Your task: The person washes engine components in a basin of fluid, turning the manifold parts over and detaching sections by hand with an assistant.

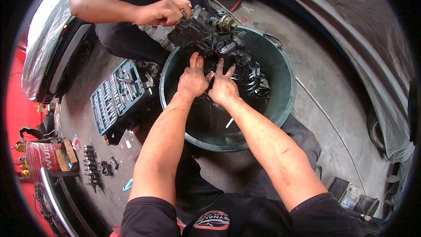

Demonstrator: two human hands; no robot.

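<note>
Both my hands reach over a round dark green tub (287,85). My left hand (193,75) has its fingers stretched up against the lower edge of a greasy black engine part (195,28). Beside it, my right hand (223,85) touches the part's underside with its fingers spread. The two thumbs nearly meet. A co-worker's hands (169,11) are at the top of the same part. Dark hoses and fittings (250,70) lie right of my hands, inside the tub. A thin white stick (229,123) shows below my right hand.
An open socket set (116,94) lies left of the tub. On the floor at lower left are a camshaft-like part (90,166) and small metal pieces (107,167). A cable (329,120) runs along the right. Covered cars flank both sides.
</note>
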